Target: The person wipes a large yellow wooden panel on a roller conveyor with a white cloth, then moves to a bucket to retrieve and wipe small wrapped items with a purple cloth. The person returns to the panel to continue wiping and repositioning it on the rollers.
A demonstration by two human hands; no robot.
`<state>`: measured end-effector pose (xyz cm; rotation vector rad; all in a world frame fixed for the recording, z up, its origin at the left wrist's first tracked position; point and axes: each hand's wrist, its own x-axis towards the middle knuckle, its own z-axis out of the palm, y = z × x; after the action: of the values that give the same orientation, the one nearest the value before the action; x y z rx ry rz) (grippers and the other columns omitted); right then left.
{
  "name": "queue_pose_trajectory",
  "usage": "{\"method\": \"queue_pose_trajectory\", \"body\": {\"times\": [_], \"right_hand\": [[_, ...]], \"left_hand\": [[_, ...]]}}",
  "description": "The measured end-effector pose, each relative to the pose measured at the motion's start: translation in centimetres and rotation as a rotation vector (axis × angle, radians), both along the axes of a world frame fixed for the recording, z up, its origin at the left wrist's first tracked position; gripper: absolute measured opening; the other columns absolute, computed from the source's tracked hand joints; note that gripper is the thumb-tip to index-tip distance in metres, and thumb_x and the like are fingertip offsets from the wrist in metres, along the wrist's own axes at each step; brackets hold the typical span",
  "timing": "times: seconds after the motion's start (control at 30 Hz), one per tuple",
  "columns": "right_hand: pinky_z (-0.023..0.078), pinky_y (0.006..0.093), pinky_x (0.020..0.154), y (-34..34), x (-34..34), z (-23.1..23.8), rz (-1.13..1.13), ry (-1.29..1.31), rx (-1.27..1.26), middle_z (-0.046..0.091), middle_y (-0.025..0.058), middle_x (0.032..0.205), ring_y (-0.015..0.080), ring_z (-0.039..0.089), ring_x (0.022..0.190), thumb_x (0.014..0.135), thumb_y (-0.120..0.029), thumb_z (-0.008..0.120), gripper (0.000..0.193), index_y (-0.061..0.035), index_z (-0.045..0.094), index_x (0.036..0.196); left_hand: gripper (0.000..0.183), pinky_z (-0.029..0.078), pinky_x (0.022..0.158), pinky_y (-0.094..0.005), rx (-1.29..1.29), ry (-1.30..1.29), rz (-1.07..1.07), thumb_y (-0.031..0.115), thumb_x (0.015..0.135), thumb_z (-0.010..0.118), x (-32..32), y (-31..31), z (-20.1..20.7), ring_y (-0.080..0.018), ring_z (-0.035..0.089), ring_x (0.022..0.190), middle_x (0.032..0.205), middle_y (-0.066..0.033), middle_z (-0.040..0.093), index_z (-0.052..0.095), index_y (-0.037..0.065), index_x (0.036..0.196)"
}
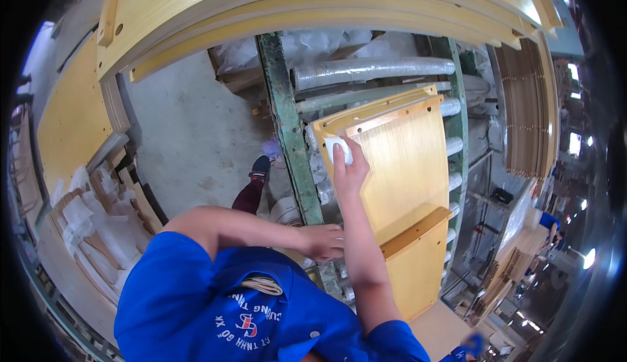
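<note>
**Right hand presses a white pad on the panel's upper corner**

The right hand (349, 169) reaches far forward, fingers curled closed around a small white pad (337, 149) and pressing it flat against the yellow curved wooden panel (405, 166). The pad sits at the panel's upper left corner, just under the pale top edge strip, so nearly all of the panel's face lies to the right of the hand and back toward the person. The panel's long axis runs away from the person, from its near end beside the forearm to the far end where the pad rests; it lies on a green metal rack (287, 127) with plastic-wrapped rollers (372, 71).

The left hand (323, 241) is much nearer the body, loosely closed with knuckles up, at the rack's frame near the panel's near left edge; what it grips, if anything, cannot be told. The right hand is the one on the surface. More curved panels (294, 2) arch overhead.
</note>
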<state>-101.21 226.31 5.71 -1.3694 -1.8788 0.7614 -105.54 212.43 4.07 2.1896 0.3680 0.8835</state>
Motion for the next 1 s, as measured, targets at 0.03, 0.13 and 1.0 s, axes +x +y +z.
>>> {"method": "queue_pose_trajectory", "body": {"times": [0.03,0.13,1.0], "right_hand": [[0.051,0.0344,0.061,0.0,-0.1,0.1,-0.012,0.023,-0.021,0.066,0.0155,0.086,0.0283,0.065,0.072,0.083,-0.016,0.063,0.02,-0.0023,0.062,0.099],[0.05,0.034,0.061,0.0,0.2,-0.3,-0.057,0.046,-0.031,0.066,0.0156,0.084,0.0282,0.065,0.072,0.083,-0.016,0.064,0.018,-0.0022,0.062,0.094],[0.049,0.0308,0.063,-6.5,5.2,0.2,-0.217,0.098,-0.059,0.065,0.0145,0.078,0.0245,0.065,0.07,0.082,-0.017,0.064,0.017,-0.0016,0.065,0.09]], "left_hand": [[0.027,0.04,0.094,-0.0393,-0.049,0.002,-0.011,0.021,0.073,0.061,-1.5,-1.6,-0.7,-0.0258,0.049,0.111,0.112,-0.0095,0.055,0.059,0.01,0.097],[0.02,0.045,0.086,-0.0355,-0.271,0.209,-0.007,0.02,0.073,0.06,-5.3,-4.9,-2.8,-0.0219,0.054,0.102,0.102,-0.0056,0.059,0.061,0.009,0.09],[0.025,0.047,0.083,-0.0425,-0.797,1.08,0.27,0.025,0.083,0.047,-19.2,-8.6,-11.4,-0.0327,0.059,0.095,0.099,-0.0145,0.062,0.058,0.009,0.099]]}}
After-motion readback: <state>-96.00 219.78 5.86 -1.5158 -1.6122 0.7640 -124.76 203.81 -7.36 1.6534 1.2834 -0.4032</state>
